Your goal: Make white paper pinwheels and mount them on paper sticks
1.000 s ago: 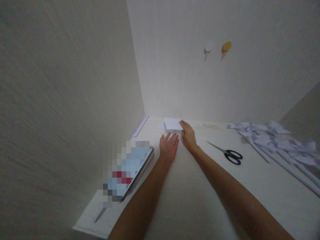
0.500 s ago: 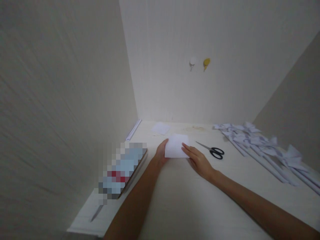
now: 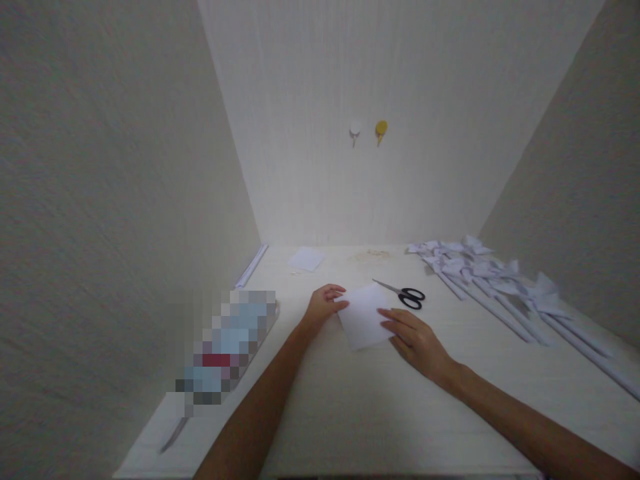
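A white square sheet of paper (image 3: 364,315) lies flat on the pale table (image 3: 360,407), turned at an angle. My left hand (image 3: 323,308) pinches its left edge with curled fingers. My right hand (image 3: 415,340) lies on the sheet's right side, fingers pressing it down. Black-handled scissors (image 3: 404,294) lie just beyond the sheet, to the right.
A small stack of white paper squares (image 3: 306,259) sits at the back of the table. Several folded paper flowers on long paper stems (image 3: 495,283) lie along the right. A pixelated tablet (image 3: 227,347) rests on the left, a rolled paper stick (image 3: 251,265) by the left wall. Two hooks (image 3: 368,129) hang on the back wall.
Both hands carried one sheet from the stack at the back toward me and set it down on the table. The view has shifted to the left and down.
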The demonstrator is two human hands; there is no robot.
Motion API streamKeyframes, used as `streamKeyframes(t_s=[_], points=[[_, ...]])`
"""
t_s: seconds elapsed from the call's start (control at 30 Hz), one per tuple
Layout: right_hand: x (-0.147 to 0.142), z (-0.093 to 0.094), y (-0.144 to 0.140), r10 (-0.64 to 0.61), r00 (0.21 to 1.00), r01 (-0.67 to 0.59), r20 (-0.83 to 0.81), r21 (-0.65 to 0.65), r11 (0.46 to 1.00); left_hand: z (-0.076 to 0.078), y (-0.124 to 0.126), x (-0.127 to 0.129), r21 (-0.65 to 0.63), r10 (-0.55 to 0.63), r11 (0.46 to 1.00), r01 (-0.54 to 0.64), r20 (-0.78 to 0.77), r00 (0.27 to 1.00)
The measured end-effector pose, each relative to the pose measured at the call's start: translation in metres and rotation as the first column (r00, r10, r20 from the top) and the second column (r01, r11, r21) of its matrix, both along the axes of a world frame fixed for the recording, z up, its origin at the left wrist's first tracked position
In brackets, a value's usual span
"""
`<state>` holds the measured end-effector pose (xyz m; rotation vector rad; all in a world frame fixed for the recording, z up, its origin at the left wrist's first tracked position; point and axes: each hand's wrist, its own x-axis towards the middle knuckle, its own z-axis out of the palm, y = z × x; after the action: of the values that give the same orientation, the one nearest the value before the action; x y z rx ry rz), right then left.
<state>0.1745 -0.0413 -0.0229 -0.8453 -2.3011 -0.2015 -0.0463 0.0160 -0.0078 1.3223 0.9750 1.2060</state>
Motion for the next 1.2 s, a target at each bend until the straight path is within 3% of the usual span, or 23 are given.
streamKeyframes(t_s=[0.1,0.2,0.3,0.4,0.53,0.67,0.87,1.07,1.13,1.2], points=[[0.002,-0.002,0.01,-0.094,0.996,0.094,-0.003,0.055,0.994,0.003,-0.001,0.0,0.046,-0.035,0.998,0.04,-0.103,0.994],[-0.001,0.003,0.008,-0.129,0.987,0.118,0.097,0.107,0.987,0.005,-0.007,0.003,0.043,-0.046,0.998,0.051,-0.118,0.992],[-0.009,0.012,-0.005,-0.023,0.978,-0.011,0.208,0.161,0.987,0.003,-0.017,0.008,0.013,-0.027,1.0,0.028,-0.086,0.996],[-0.015,0.017,-0.016,0.103,0.962,-0.153,0.254,0.183,0.971,0.002,-0.025,0.013,0.018,0.07,0.997,-0.069,-0.07,0.995],[-0.013,0.015,-0.015,0.145,0.96,-0.17,0.238,0.088,0.982,0.003,-0.028,0.015,0.042,0.131,0.991,-0.128,-0.065,0.989],[-0.005,0.013,-0.008,0.149,0.97,-0.126,0.191,-0.13,0.984,0.005,-0.029,0.016,0.173,0.046,0.985,-0.001,-0.258,0.965],[0.002,0.018,-0.008,0.224,0.965,-0.181,0.135,-0.276,0.944,0.002,-0.032,0.017,0.282,-0.105,0.909,0.308,-0.559,0.822],[0.015,0.023,-0.013,0.326,0.942,-0.274,0.079,-0.375,0.885,0.004,-0.043,0.017,0.234,-0.124,0.813,0.532,-0.824,0.553],[0.019,0.026,-0.014,0.315,0.949,-0.27,0.029,-0.441,0.856,0.007,-0.048,0.019,0.217,-0.102,0.794,0.568,-0.873,0.477],[0.019,0.028,-0.014,0.228,0.973,-0.221,-0.047,-0.498,0.838,0.01,-0.054,0.02,0.225,-0.069,0.773,0.593,-0.9,0.431]])
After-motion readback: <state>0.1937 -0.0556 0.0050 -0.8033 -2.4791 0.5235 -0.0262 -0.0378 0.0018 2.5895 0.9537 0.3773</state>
